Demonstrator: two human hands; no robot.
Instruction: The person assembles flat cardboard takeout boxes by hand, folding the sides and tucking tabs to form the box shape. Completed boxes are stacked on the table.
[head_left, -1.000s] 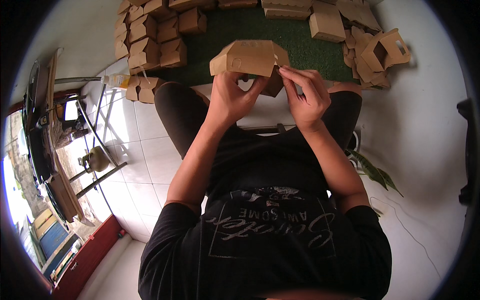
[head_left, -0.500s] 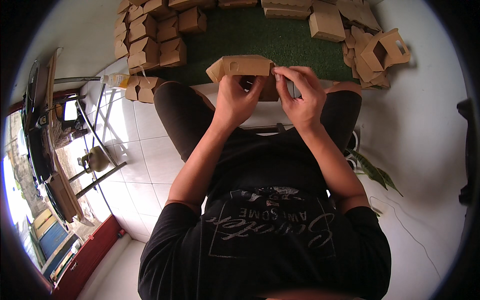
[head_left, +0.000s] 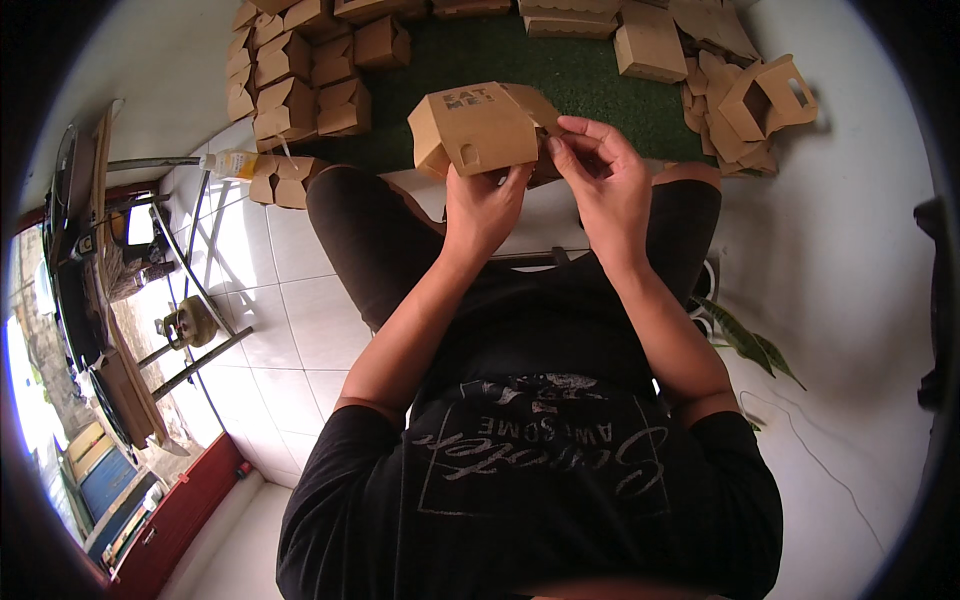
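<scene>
A black shirt (head_left: 560, 450) is seen across the lower middle, pale script and block lettering printed on its chest (upside down from this view). Beyond the knees a green mat (head_left: 470, 62) is spread, with folded brown cartons (head_left: 290, 62) stacked at its left. Both forearms are stretched forward from bent elbows and angled inward, so that the hands are brought near each other between the knees. There a brown cardboard box (head_left: 475, 130) is held up at a tilt, short dark capitals printed on its upper panel. By the right hand (head_left: 612, 185), thumb and forefinger are brought close together at the box's right-hand flap; whether it is firmly pinched cannot be told. By the left hand (head_left: 484, 212), the box is gripped from below, the fingertips being partly hidden, just under a small rounded cut-out (head_left: 470, 155).
</scene>
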